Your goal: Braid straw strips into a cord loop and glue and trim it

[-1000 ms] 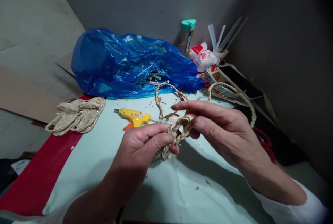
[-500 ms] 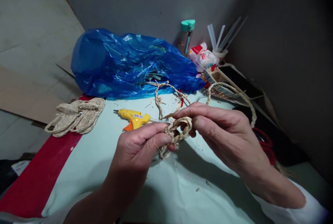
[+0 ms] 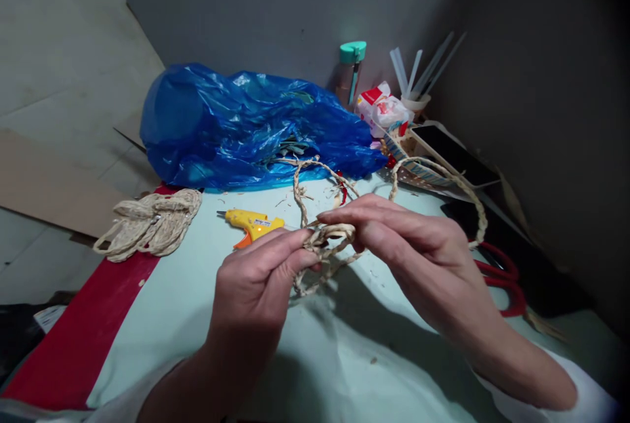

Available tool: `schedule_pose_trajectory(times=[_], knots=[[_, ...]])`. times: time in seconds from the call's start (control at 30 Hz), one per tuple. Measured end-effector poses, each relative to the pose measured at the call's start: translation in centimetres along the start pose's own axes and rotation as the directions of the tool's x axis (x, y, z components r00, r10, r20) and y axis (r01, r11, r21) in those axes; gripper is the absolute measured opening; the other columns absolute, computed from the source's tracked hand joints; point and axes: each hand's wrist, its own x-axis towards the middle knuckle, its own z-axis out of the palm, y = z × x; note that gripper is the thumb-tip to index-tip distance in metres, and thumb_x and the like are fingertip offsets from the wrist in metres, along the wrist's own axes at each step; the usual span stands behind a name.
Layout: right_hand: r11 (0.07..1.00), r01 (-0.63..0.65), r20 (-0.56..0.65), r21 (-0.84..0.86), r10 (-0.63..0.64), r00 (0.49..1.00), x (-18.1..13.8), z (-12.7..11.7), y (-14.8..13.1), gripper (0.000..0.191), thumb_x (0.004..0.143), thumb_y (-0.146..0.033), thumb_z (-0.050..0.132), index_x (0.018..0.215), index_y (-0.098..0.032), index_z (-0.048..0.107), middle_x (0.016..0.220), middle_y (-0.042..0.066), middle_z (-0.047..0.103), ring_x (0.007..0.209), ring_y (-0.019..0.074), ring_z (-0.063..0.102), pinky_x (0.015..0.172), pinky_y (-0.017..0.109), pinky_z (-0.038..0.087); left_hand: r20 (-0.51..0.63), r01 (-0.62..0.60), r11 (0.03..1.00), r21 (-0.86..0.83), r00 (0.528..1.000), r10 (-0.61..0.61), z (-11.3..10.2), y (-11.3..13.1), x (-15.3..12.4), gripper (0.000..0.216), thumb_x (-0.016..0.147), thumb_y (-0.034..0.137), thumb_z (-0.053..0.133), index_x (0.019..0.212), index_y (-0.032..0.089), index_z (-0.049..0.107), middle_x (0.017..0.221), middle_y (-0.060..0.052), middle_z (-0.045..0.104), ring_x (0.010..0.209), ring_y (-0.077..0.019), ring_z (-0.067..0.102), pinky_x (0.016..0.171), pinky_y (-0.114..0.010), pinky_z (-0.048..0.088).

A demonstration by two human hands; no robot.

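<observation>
Between my two hands is a tan braided straw cord [image 3: 339, 233], bent into small loops. My left hand [image 3: 263, 279] pinches the looped part between thumb and fingers. From the other side, my right hand [image 3: 418, 246] grips the loop's edge with thumb and fingertips. One loop of the braid hangs below the fingers, and more of the cord runs behind the hands toward the back. A yellow glue gun [image 3: 251, 223] lies just beyond my left hand, its rear end hidden. At the table's left lies a flat looped bundle of braided cord [image 3: 152, 223].
A crumpled blue plastic bag [image 3: 256, 128] fills the back. Behind it stand a teal-lidded bottle [image 3: 352, 69] and a cup [image 3: 416, 105] of translucent glue sticks. Red-handled scissors [image 3: 509, 298] and a dark flat device [image 3: 457, 151] are at right. Straw scraps dot the pale table cover [image 3: 197, 331].
The looped braid has turned slightly and shifted a little left, with its lower loop showing wider. Both hands keep their grip. The view has shifted slightly, showing more of the scissors.
</observation>
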Motion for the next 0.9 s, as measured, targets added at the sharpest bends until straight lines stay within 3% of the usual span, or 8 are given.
schedule_pose_trajectory(times=[0.13, 0.3, 0.4, 0.57, 0.77, 0.9], knots=[[0.965, 0.175, -0.024, -0.196, -0.184, 0.983, -0.4, 0.5, -0.6, 0.022, 0.09, -0.014, 0.067, 0.112, -0.017, 0.071, 0.101, 0.003, 0.071, 0.095, 0.012, 0.064, 0.085, 0.023, 0.051, -0.033, -0.27, 0.924, 0.269, 0.957, 0.289, 0.1, -0.2, -0.4, 0.022, 0.087, 0.008, 0.058, 0.092, 0.018, 0.076, 0.084, 0.0, 0.076, 0.077, -0.0131, 0.07, 0.074, -0.02, 0.055], [0.905, 0.319, 0.047, -0.282, -0.319, 0.947, -0.4, 0.5, 0.1, 0.021, 0.087, -0.008, 0.069, 0.107, -0.014, 0.07, 0.094, 0.004, 0.069, 0.088, 0.0133, 0.063, 0.079, 0.027, 0.052, -0.005, -0.409, 0.84, 0.357, 0.898, 0.439, 0.1, -0.7, -0.7, 0.021, 0.087, 0.004, 0.058, 0.095, 0.016, 0.073, 0.083, 0.0, 0.075, 0.076, -0.0113, 0.07, 0.076, -0.017, 0.055], [0.882, 0.358, 0.066, -0.305, -0.355, 0.932, -0.4, 0.2, 0.2, 0.02, 0.085, -0.005, 0.068, 0.103, -0.014, 0.07, 0.092, 0.004, 0.068, 0.085, 0.0138, 0.062, 0.077, 0.028, 0.052, 0.013, -0.401, 0.844, 0.358, 0.905, 0.424, 0.2, -0.8, -0.7, 0.023, 0.087, 0.005, 0.059, 0.099, 0.018, 0.072, 0.087, 0.002, 0.076, 0.08, -0.0109, 0.071, 0.081, -0.016, 0.055], [0.87, 0.361, 0.084, -0.337, -0.354, 0.932, -0.5, 0.0, 0.0, 0.02, 0.086, -0.002, 0.066, 0.102, -0.013, 0.068, 0.092, 0.005, 0.068, 0.085, 0.0134, 0.062, 0.076, 0.027, 0.052, -0.016, -0.272, 0.899, 0.342, 0.955, 0.295, 0.4, -0.5, -0.9, 0.033, 0.084, 0.005, 0.061, 0.11, 0.024, 0.069, 0.105, 0.005, 0.077, 0.089, -0.0113, 0.073, 0.088, -0.016, 0.055], [0.805, 0.4, 0.135, -0.438, -0.381, 0.915, -0.5, 0.0, 0.1, 0.018, 0.086, -0.007, 0.069, 0.103, -0.012, 0.068, 0.09, 0.005, 0.068, 0.081, 0.0138, 0.059, 0.075, 0.028, 0.051, 0.06, -0.303, 0.891, 0.337, 0.952, 0.301, 0.3, -0.5, -1.1, 0.027, 0.088, 0.006, 0.057, 0.102, 0.023, 0.072, 0.096, 0.004, 0.078, 0.087, -0.0121, 0.072, 0.087, -0.018, 0.054], [0.795, 0.405, 0.127, -0.452, -0.392, 0.911, -0.6, 0.3, 0.4, 0.015, 0.088, -0.01, 0.066, 0.102, -0.015, 0.067, 0.088, 0.006, 0.068, 0.08, 0.0164, 0.059, 0.073, 0.032, 0.05, 0.033, -0.216, 0.924, 0.315, 0.976, 0.217, 0.4, -0.3, -1.1, 0.026, 0.089, 0.008, 0.059, 0.104, 0.021, 0.076, 0.093, 0.0, 0.077, 0.084, -0.014, 0.07, 0.084, -0.02, 0.054]])
